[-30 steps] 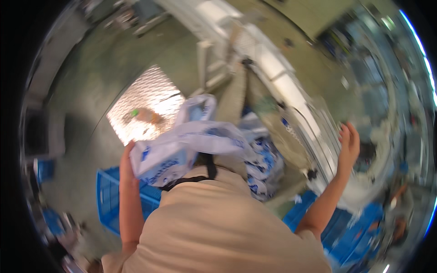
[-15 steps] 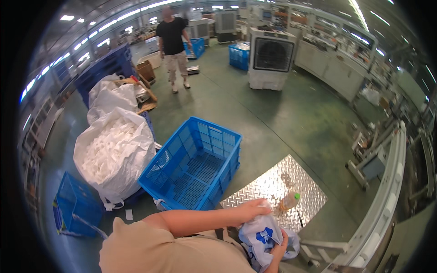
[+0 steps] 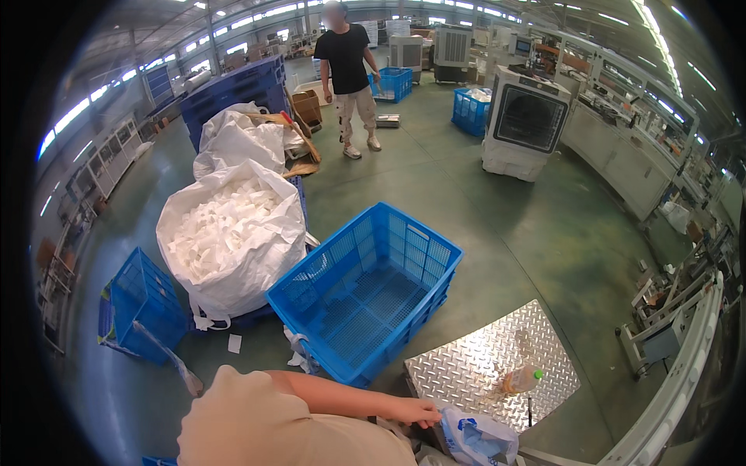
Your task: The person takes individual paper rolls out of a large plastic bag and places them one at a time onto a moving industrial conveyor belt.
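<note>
My left hand (image 3: 420, 412) reaches in from the lower edge, its fingers closed at the rim of a white plastic bag (image 3: 491, 443) with blue print. The bag's mouth faces up, and its inside looks bluish. It lies against the near side of a silver diamond-plate platform (image 3: 458, 353). A bottle (image 3: 522, 380) with a green cap and amber contents lies tilted on that platform, beside a thin dark stick-like thing (image 3: 530, 412). My right hand is out of sight.
A large blue plastic crate (image 3: 365, 303) stands ahead of me. Left of it is a white bulk sack (image 3: 233, 233) of white pieces, then another blue crate (image 3: 144, 307). A person (image 3: 346, 70) stands beyond, with an air cooler (image 3: 526, 124) farther right. A metal rail (image 3: 691, 349) curves along the right.
The view has shifted, and the person ahead appears nearer. My left hand has gone from the bag's top to its rim. My right hand, earlier on the bag, has left the view.
</note>
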`<state>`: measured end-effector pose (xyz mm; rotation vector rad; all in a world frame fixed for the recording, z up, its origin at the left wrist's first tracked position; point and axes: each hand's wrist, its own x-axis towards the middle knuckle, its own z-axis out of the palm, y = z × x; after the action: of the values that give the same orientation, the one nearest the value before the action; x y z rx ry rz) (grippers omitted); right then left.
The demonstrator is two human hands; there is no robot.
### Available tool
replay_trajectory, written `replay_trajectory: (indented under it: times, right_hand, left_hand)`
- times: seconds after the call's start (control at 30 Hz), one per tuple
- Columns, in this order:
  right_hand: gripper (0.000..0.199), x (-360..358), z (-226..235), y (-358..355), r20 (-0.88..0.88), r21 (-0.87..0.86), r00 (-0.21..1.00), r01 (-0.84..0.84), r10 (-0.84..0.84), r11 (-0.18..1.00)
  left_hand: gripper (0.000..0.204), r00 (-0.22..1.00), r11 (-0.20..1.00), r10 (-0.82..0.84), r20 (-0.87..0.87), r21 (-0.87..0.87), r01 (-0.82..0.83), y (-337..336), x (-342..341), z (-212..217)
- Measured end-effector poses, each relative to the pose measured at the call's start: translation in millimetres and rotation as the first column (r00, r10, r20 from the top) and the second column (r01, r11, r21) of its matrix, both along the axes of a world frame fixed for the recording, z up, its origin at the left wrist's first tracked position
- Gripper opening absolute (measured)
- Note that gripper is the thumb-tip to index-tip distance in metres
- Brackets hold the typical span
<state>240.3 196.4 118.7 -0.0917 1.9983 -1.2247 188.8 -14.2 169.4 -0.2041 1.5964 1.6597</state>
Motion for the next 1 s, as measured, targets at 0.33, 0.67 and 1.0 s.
replay_trajectory:
  times: [0.33,0.67,1.0]
  right_hand:
    - [0.062,149,-85,-19,0.224,0.136,0.836,0.483,-0.502,0.865]
    - [0.056,311,-113,18,0.360,0.465,0.557,0.588,-0.748,0.662]
    - [0.050,260,-76,31,0.438,0.521,0.611,0.426,-0.660,0.740]
  left_hand:
    - [0.016,0.685,0.328,0.518,-0.512,-0.621,-0.712,-245,80,-219]
    - [0.087,0.230,0.481,0.792,0.565,-0.346,-0.805,-397,222,-273]
    - [0.070,-0.179,0.056,0.864,0.471,-0.444,-0.894,-295,111,-300]
